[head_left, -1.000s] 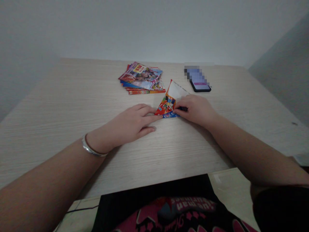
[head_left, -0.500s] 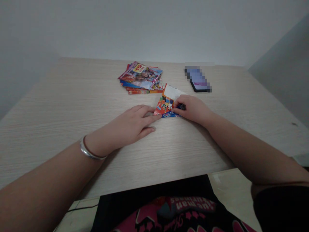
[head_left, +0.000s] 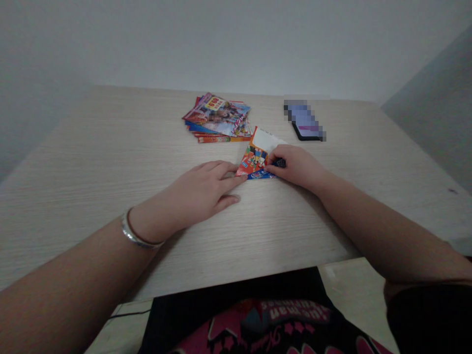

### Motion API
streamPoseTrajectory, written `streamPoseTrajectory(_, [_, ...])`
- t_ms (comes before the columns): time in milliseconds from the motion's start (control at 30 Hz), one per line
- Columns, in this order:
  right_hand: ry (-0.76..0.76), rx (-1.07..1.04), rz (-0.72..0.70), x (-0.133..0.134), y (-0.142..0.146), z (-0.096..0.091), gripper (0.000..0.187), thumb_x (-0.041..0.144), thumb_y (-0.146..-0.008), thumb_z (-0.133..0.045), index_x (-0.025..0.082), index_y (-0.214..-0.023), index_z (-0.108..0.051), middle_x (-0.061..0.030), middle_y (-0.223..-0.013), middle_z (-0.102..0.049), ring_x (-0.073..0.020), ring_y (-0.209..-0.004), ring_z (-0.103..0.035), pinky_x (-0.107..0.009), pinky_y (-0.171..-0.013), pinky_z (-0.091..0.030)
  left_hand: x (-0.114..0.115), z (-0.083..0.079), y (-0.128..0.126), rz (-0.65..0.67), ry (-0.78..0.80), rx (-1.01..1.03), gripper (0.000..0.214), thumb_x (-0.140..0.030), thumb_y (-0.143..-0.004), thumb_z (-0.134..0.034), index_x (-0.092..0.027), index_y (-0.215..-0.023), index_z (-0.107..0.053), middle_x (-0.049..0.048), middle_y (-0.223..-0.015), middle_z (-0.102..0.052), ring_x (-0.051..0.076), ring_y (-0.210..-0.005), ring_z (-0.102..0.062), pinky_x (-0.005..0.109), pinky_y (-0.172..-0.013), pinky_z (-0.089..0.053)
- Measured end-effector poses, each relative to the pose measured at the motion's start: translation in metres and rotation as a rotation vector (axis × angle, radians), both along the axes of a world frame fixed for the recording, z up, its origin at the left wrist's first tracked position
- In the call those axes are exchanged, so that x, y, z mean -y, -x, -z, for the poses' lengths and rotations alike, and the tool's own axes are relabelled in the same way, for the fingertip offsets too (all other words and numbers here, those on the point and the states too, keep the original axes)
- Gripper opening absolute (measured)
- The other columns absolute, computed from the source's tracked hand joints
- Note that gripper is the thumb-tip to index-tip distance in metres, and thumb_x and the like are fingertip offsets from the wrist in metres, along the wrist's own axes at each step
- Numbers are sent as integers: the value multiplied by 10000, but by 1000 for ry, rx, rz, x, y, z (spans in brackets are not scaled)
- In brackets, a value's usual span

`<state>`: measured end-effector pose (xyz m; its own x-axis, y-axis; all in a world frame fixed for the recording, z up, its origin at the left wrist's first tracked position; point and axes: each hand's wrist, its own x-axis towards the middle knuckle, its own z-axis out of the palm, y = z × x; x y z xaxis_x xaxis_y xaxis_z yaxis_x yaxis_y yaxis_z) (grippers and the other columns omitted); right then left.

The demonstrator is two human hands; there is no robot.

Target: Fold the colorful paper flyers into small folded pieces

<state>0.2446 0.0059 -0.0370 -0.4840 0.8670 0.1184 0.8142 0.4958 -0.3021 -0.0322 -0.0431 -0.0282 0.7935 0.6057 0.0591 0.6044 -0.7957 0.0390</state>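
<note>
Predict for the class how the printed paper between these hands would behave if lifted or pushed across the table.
The printed paper looks thin, so it would likely flop if lifted by one edge. Its slight sheen suggests it would probably slide easily over the smooth wood-grain table.

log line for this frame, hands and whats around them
left hand: flat, fingertip on folded printed leaflet | right hand: pinching its edge | nearby: stack of printed leaflets, phone | surface: wood-grain table

Left hand (head_left: 199,187) flat, fingers splayed; right hand (head_left: 298,168) curled, fingertips pinched together.
</note>
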Motion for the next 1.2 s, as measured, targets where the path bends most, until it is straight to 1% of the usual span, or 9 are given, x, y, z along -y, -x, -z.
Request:
streamPoseTrajectory(200, [27,62,-29,-1,-12,-6,106,294,-911,-685,219,-907,-760,-49,-921,-763,-207,-848,-649,-330,-761,-446,-1,5,4,97,-34,-7,548,-470,-1091,-424,-132,-1503,-552,153,-1509,-596,318,-1402,-527,462,-1217,-392])
streamPoseTrajectory(267, [-51,109,-76,1,-14,-9,139,313,-924,-664,213,-909,-760,-64,-953,-772,-227,-900,-652,-356,-812,-441,0,8,3,113,-44,5,587,-511,-1075,-455,-133,-1516,-537,162,-1518,-583,328,-1406,-518,468,-1214,-394])
streamPoseTrajectory(367, [-246,218,-121,9,-9,-13,217,374,-958,-617,217,-920,-762,-87,-945,-771,-279,-975,-629,-436,-928,-393,2,10,1,98,-29,18,622,-553,-1050,-494,-144,-1517,-534,184,-1516,-566,343,-1384,-528,491,-1196,-415])
streamPoseTrajectory(467, [-302,262,-171,16,2,-11,292,415,-1002,-553,203,-951,-747,-103,-967,-761,-285,-994,-614,-452,-973,-365,3,10,1,90,-4,35,612,-547,-1045,-506,-156,-1514,-537,197,-1500,-561,351,-1366,-539,506,-1182,-431])
streamPoseTrajectory(600, [-229,189,-143,15,9,-2,224,388,-979,-586,215,-909,-710,-81,-949,-738,-268,-962,-624,-418,-934,-379,3,11,4,106,9,48,622,-547,-1052,-493,-155,-1534,-517,202,-1572,-507,347,-1430,-499,499,-1211,-405])
streamPoseTrajectory(733, [-172,101,-117,9,7,5,186,371,-942,-636,229,-832,-682,-52,-906,-735,-258,-952,-638,-399,-924,-384,1,11,7,134,54,3,636,-528,-1068,-476,-142,-1574,-462,142,-1631,-481,319,-1512,-435,478,-1265,-342])
streamPoseTrajectory(833, [-153,77,-103,9,6,6,177,367,-931,-652,228,-826,-688,-53,-902,-741,-263,-955,-644,-402,-923,-385,0,9,8,124,75,-22,653,-517,-1059,-506,-155,-1597,-428,109,-1640,-476,310,-1533,-416,459,-1274,-331])
streamPoseTrajectory(967, [-135,81,-85,10,8,4,180,370,-937,-650,227,-836,-694,-58,-911,-743,-264,-959,-638,-403,-917,-390,1,8,8,108,72,-33,662,-520,-1043,-534,-152,-1587,-445,119,-1641,-471,315,-1533,-419,458,-1268,-336])
streamPoseTrajectory(1200, [-115,103,-79,8,12,4,192,365,-946,-632,223,-823,-674,-65,-899,-736,-260,-937,-625,-397,-898,-402,3,8,7,89,33,4,625,-567,-1058,-466,-168,-1538,-501,130,-1605,-519,298,-1477,-488,441,-1237,-374])
